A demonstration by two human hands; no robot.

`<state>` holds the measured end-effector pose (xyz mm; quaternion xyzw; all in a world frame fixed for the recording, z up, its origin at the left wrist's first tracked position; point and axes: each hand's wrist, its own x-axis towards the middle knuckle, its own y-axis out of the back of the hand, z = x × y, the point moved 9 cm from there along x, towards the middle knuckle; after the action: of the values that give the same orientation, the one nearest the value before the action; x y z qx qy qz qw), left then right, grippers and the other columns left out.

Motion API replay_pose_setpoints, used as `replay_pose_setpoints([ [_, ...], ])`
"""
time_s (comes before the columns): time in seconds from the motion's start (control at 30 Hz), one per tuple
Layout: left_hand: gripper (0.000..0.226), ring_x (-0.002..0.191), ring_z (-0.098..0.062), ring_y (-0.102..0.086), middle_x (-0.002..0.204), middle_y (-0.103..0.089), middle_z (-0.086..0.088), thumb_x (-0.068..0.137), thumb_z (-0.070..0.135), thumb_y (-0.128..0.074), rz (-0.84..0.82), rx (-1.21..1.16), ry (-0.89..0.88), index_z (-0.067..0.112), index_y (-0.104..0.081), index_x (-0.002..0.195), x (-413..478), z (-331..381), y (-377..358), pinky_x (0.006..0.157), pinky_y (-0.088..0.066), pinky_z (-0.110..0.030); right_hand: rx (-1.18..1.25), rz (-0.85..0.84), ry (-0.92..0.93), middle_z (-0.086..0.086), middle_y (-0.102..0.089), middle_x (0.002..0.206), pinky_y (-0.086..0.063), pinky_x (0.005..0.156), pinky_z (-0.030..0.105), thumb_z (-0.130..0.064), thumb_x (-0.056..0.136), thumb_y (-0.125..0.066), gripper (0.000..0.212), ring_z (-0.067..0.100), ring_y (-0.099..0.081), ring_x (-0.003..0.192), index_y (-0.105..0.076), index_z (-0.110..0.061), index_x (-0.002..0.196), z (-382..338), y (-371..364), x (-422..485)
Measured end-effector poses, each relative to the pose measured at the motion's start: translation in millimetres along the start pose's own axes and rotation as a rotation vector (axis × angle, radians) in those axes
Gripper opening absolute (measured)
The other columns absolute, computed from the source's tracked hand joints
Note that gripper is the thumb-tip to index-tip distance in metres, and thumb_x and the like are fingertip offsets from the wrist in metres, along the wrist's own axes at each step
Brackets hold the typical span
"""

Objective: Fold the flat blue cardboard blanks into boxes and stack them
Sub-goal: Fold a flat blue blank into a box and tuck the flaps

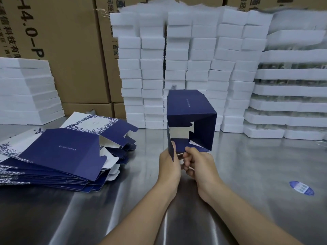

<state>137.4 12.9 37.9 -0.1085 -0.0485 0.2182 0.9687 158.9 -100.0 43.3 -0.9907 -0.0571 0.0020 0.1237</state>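
One brushed-steel table (247, 174) spreads beneath and around a half-formed blue box (191, 105), the piece of work at the centre of the scene. Behind the box, brown shipping cartons (74, 50) printed with black lettering rise out of the top of the view. Directly behind the box, in front of those cartons, stands a wall of white foam blocks (194, 55) stacked in columns. To the right of the box, long white foam trays (292, 89) are piled in layers, and far to its left sits a lower stack of white slabs (26, 91). Left of the box and well apart from it, a loose pile of flat blue blanks (58, 152) lies on the table, some showing a white panel with a blue leaf pattern, their tabs pointing toward the box. The box itself is opened into a square sleeve, its open end facing the camera and its pale inside showing. The left hand (169, 167) pinches the near edge of the box's left wall, thumb against the card. The right hand (200, 165), just beside it, curls its fingers round the flap at the box's near lower edge. Right of the box and nearer the camera, a small round blue sticker (301, 188) lies flat on the table.
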Motion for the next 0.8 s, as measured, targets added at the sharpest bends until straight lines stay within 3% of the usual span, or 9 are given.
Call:
replay_pose_setpoints([
  [0.1, 0.043, 0.078, -0.023, -0.075, 0.071, -0.074, -0.002, 0.107, 0.045, -0.053, -0.018, -0.004, 0.043, 0.018, -0.071, 0.079, 4, -4, -2, 0.063, -0.055, -0.028, 0.03, 0.035, 0.013, 0.003, -0.049, 0.053, -0.042, 0.045, 0.017, -0.019, 0.102, -0.062, 0.035, 0.009, -0.049, 0.046, -0.064, -0.008, 0.069, 1, 0, 0],
  [0.27, 0.036, 0.066, -0.012, -0.07, 0.07, -0.071, 0.0, 0.099, 0.046, -0.063, -0.016, -0.018, 0.077, 0.011, -0.067, 0.09, 6, -11, 1, 0.063, -0.052, -0.026, -0.023, 0.042, 0.073, 0.001, -0.053, 0.054, -0.046, 0.049, 0.017, -0.023, 0.103, -0.062, 0.035, 0.009, -0.056, 0.051, -0.065, -0.002, 0.075, 0, -2, -2],
  [0.37, 0.04, 0.055, -0.016, -0.06, 0.06, -0.06, -0.003, 0.099, 0.037, -0.066, -0.08, -0.052, 0.058, 0.014, -0.063, 0.067, 7, -5, -3, 0.063, -0.049, -0.03, -0.054, 0.052, 0.104, 0.0, -0.053, 0.054, -0.043, 0.046, 0.015, -0.027, 0.106, -0.061, 0.038, 0.008, -0.051, 0.048, -0.063, -0.002, 0.077, -1, -1, -1],
  [0.5, 0.035, 0.049, -0.02, -0.052, 0.059, -0.056, -0.008, 0.099, 0.03, -0.067, -0.105, -0.092, 0.069, 0.011, -0.06, 0.07, 9, -2, -3, 0.055, -0.046, -0.028, -0.068, 0.045, 0.095, 0.002, -0.052, 0.056, -0.04, 0.044, 0.018, -0.032, 0.106, -0.061, 0.038, 0.01, -0.047, 0.047, -0.063, -0.005, 0.08, -1, -2, 0],
  [0.67, 0.03, 0.054, -0.02, -0.055, 0.06, -0.056, -0.008, 0.089, 0.029, -0.071, -0.15, -0.093, 0.057, 0.011, -0.061, 0.067, 7, -1, -5, 0.062, -0.048, -0.032, -0.019, 0.023, 0.061, -0.001, -0.051, 0.056, -0.04, 0.044, 0.016, -0.028, 0.106, -0.062, 0.032, 0.008, -0.045, 0.045, -0.063, -0.005, 0.083, 0, -2, 0],
  [0.8, 0.02, 0.065, -0.025, -0.056, 0.068, -0.061, -0.011, 0.089, 0.026, -0.067, -0.143, -0.057, 0.057, 0.01, -0.066, 0.077, 6, -1, -6, 0.072, -0.048, -0.039, 0.051, 0.022, 0.003, 0.0, -0.054, 0.053, -0.037, 0.041, 0.017, -0.025, 0.103, -0.063, 0.036, 0.007, -0.049, 0.042, -0.063, -0.01, 0.071, 0, -2, -2],
])
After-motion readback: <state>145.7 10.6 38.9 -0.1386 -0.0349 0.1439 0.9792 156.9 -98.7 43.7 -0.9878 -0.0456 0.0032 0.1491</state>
